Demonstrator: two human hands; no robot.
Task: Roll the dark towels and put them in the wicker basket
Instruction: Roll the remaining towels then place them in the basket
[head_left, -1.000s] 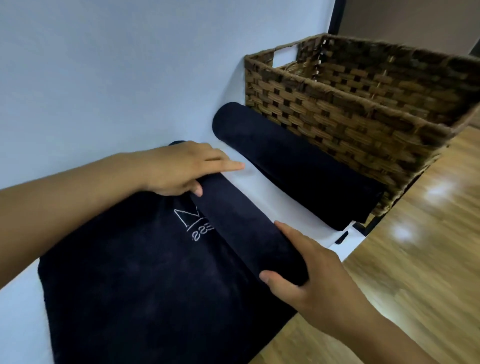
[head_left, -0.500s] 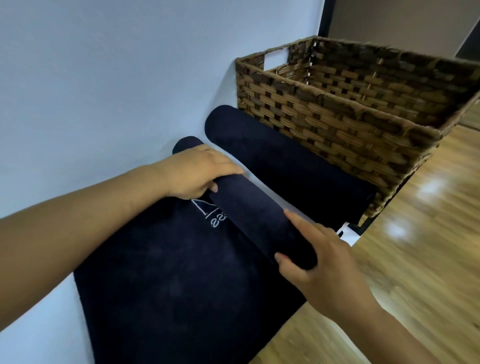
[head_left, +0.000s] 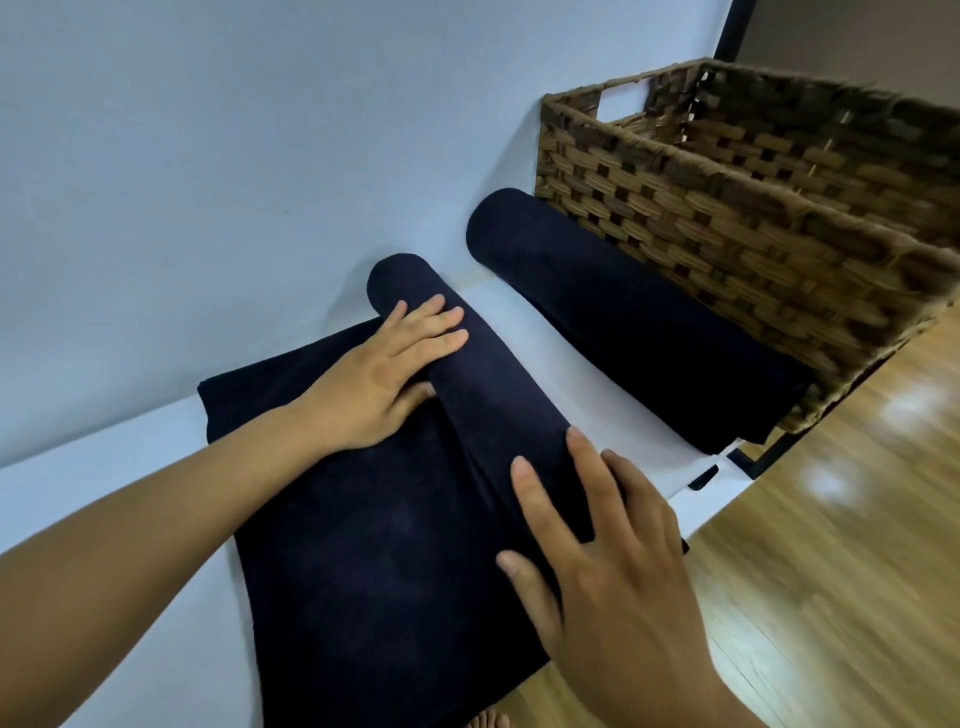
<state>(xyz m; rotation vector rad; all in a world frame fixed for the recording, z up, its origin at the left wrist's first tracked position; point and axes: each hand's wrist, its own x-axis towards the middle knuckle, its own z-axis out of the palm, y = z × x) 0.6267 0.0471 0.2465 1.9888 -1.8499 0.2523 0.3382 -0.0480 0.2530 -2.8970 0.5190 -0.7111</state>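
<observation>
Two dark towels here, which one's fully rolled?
The towel beside the wicker basket, untouched and fully rolled. The other towel, under the left hand and right hand, has a flat unrolled part.

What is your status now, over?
Both open: left hand, right hand flat on half-rolled towel. Beside wicker basket, not inside: finished roll. It lies in rolling path.

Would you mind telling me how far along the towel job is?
Done: one rolled towel lies beside the basket, not in it. In hand: left hand and right hand press a second towel, only partly rolled. Left: finish that roll, then put both towels in the basket.
</observation>
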